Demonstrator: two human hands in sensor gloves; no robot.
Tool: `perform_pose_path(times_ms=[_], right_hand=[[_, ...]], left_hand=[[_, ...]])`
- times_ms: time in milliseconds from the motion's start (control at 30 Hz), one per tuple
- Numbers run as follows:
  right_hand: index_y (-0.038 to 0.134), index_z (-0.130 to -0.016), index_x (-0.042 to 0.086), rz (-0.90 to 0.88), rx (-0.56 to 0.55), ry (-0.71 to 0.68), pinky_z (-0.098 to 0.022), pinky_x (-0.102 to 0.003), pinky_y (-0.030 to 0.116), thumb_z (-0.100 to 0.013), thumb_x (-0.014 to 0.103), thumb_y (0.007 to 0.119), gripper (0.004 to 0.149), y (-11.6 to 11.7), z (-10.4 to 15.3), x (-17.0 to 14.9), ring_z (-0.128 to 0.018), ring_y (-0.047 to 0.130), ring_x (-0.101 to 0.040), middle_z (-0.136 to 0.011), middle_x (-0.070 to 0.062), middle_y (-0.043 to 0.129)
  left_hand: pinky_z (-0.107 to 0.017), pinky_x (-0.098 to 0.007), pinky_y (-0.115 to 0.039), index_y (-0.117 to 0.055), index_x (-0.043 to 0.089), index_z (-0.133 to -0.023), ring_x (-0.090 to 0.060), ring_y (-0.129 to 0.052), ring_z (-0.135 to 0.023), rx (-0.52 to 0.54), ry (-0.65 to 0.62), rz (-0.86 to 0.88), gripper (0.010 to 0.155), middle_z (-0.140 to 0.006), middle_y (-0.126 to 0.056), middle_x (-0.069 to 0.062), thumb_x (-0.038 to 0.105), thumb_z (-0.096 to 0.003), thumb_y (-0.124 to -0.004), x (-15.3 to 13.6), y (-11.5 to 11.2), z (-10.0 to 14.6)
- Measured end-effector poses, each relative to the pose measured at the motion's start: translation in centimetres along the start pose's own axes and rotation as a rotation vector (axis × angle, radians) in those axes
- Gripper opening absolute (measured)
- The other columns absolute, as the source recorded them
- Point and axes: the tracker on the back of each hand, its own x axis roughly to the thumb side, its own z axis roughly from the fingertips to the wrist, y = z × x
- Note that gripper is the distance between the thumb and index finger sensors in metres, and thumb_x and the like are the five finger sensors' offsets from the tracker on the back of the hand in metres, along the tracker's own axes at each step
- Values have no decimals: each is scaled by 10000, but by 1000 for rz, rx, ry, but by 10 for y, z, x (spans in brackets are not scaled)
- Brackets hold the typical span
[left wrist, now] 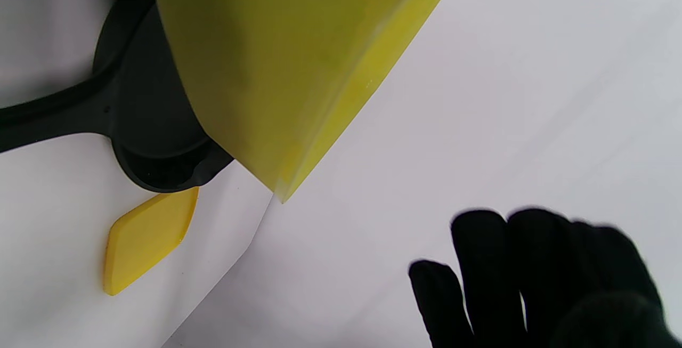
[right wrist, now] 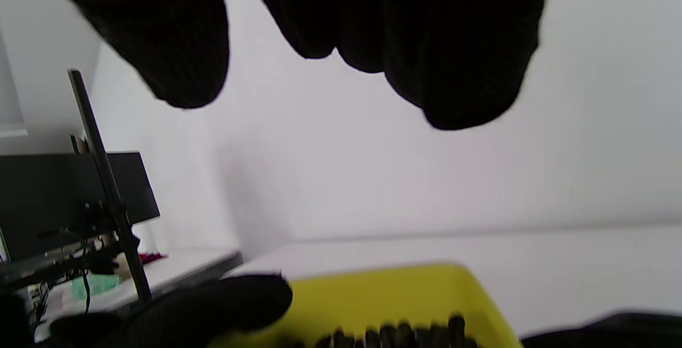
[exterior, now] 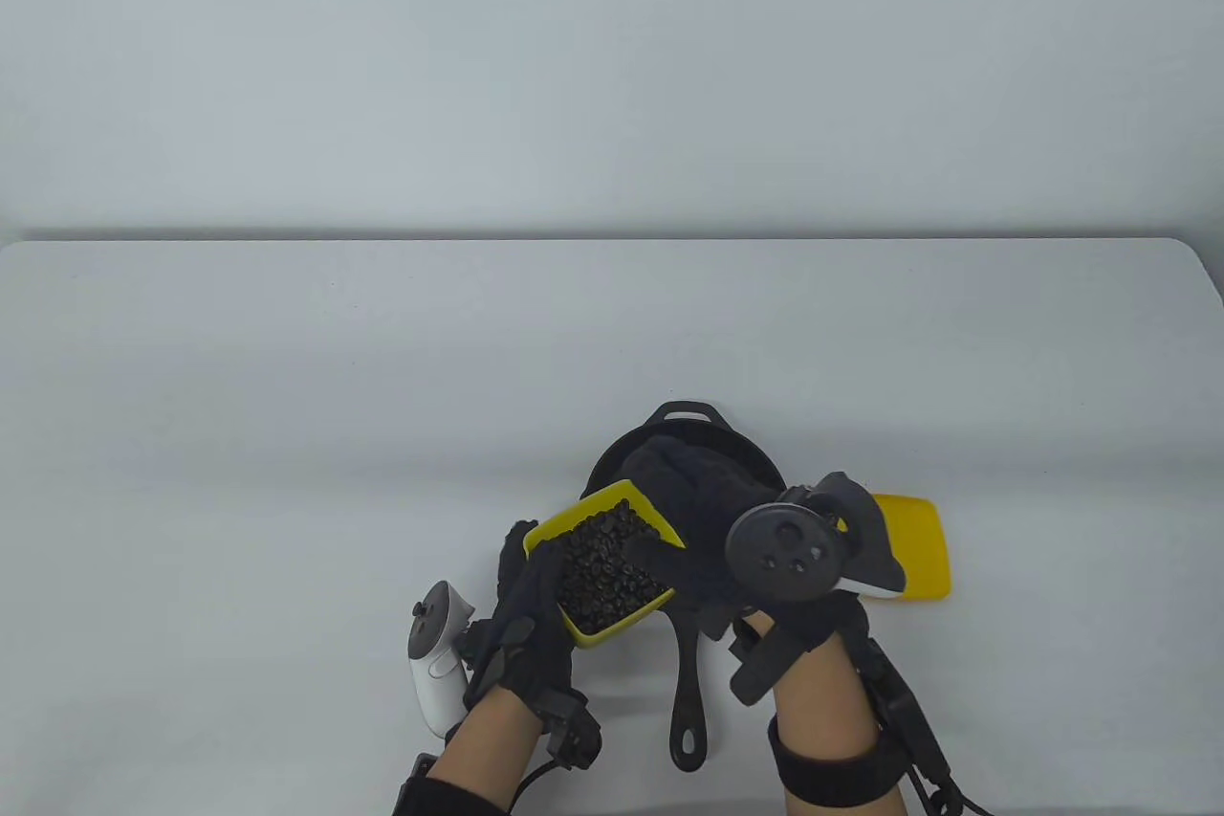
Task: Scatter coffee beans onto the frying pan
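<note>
Table view: high, in front, angled down at the white surface point(exterior: 287, 433), hands entering from the bottom edge, wall behind. Mid-range; whole pan point(exterior: 685, 510) and yellow tub point(exterior: 612, 558) in frame.

Left wrist view: very close, tilted, looks up along the tub's underside point(left wrist: 277, 71), with pan point(left wrist: 149, 124) and yellow lid point(left wrist: 146, 239) beyond.

Right wrist view: close, low, near-level across the tub rim point(right wrist: 394, 294) toward the wall; fingers point(right wrist: 437, 44) hang from the top.

All three share the tub; table and left wrist views also share pan and lid.

Matt black pan point(exterior: 703, 448), glossy yellow tub point(exterior: 564, 529)
</note>
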Motion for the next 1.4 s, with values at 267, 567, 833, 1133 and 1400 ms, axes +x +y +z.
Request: perform_pose_path(times_ms=[267,567,833,1133,1400], right_hand=[[622,-1030,1,-198,360,89,-385,-366,921,-480,452,920,771,66,-25,-30,-751,902,-500,-1003,-308,639],[590,-1070,96,-156,500,113,-317,-284,916,-458,464,947,798,109,-32,-27,-710,757,-524,-1020,-330,480],[673,-962,168,-326,454,151,-268,-224,939,-518,208,863,485,136,-38,-32,-556,875,-368,-954,-249,572],[807,-828,171,-454,315,219,-176,-181,956,-496,131,848,337,135,-30,-50,-499,913,-367,-884,-190,706],[809,-816,168,-508,220,198,-171,-178,952,-498,128,845,324,120,-29,-51,-496,910,-366,-870,-178,718]], left_hand=[[-700,-438,-683,35,353,-1007,-376,-607,-947,25,-55,-29,768,-1028,-261,-138,628,-586,-544,-3,-6,-3],[-671,-475,-701,20,319,-1013,-431,-606,-897,0,-59,-53,774,-995,-254,-185,609,-595,-564,-3,-17,0],[-663,-481,-704,2,311,-1022,-439,-613,-885,12,-18,-42,774,-991,-266,-195,613,-588,-563,-6,-3,0],[-683,-473,-690,0,338,-1025,-420,-605,-913,-14,-15,-42,776,-1009,-263,-168,630,-581,-565,-10,-4,-3],[-690,-468,-686,16,338,-1022,-417,-597,-924,-42,8,46,788,-1016,-254,-168,647,-573,-554,-12,-8,-2]])
